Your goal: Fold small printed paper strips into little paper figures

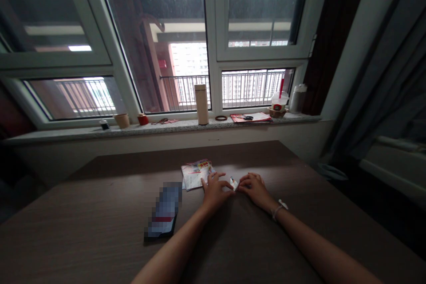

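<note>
A small piece of folded paper (234,183), white with a dark-coloured patch, stands between my two hands just above the brown tabletop. My left hand (215,190) meets its left edge with thumb and forefinger, while the other fingers spread toward the stack of printed leaflets (196,175). On the opposite side, my right hand (254,187) pinches the paper's right edge with curled fingers. A bracelet with a white piece is around the right wrist. Left of my left forearm lies a phone (164,211) with a blurred screen.
Beyond the table (109,195) runs a stone windowsill (159,128). On it stand a beige flask (201,104), a paper cup (122,120), a small red container (143,119), scissors (248,118) on red-and-white papers, a drink cup with a red straw (278,101) and a pale bottle (298,98).
</note>
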A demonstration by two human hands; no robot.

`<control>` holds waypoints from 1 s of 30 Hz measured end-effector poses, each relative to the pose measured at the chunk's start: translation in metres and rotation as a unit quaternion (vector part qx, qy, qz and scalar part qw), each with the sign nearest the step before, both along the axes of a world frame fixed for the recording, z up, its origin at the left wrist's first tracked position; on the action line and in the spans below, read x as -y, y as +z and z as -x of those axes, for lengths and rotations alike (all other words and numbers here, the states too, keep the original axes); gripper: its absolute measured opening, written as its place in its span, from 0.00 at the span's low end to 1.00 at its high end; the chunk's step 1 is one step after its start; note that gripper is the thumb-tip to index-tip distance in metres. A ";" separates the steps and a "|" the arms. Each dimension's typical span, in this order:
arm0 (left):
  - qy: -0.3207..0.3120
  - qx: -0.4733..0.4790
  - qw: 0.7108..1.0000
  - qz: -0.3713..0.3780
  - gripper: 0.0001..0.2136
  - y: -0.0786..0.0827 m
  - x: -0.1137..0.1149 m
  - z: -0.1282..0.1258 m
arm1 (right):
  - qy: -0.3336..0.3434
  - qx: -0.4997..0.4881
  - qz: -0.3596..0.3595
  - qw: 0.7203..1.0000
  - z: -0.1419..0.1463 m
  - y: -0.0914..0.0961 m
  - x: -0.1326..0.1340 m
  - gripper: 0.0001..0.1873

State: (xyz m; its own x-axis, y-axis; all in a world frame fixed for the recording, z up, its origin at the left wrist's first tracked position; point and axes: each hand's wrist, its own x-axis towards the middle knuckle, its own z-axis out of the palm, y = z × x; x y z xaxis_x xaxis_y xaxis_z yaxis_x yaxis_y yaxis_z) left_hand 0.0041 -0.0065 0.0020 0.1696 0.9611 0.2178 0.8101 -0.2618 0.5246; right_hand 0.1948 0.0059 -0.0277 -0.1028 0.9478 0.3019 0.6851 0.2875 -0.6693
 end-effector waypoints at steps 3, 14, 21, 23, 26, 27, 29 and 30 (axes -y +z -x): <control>-0.006 -0.005 1.000 -0.015 0.03 0.004 0.003 -0.002 | -0.004 0.000 0.003 1.000 0.000 -0.001 -0.001 0.09; 0.021 -0.001 1.000 -0.021 0.04 0.001 0.005 -0.009 | -0.008 -0.017 -0.002 1.000 0.001 0.002 0.002 0.06; 0.044 -0.002 0.999 -0.008 0.04 0.000 0.003 -0.008 | -0.001 0.005 -0.016 1.000 0.002 0.009 0.007 0.07; 0.044 -0.004 0.999 -0.006 0.04 0.001 0.004 -0.009 | -0.005 0.016 -0.019 1.000 0.004 0.010 0.008 0.07; 0.037 -0.006 0.999 -0.006 0.05 0.002 0.005 -0.010 | -0.013 0.035 -0.013 0.999 0.006 0.012 0.008 0.07; 0.034 -0.007 0.999 -0.008 0.05 0.002 0.005 -0.010 | -0.014 0.041 -0.010 0.999 0.007 0.012 0.008 0.07; 0.030 -0.012 0.999 -0.009 0.05 0.001 0.003 -0.010 | -0.015 0.052 -0.008 0.998 0.009 0.013 0.008 0.07; 0.029 -0.014 0.999 -0.010 0.05 0.000 0.002 -0.010 | -0.016 0.058 -0.009 0.998 0.009 0.013 0.008 0.08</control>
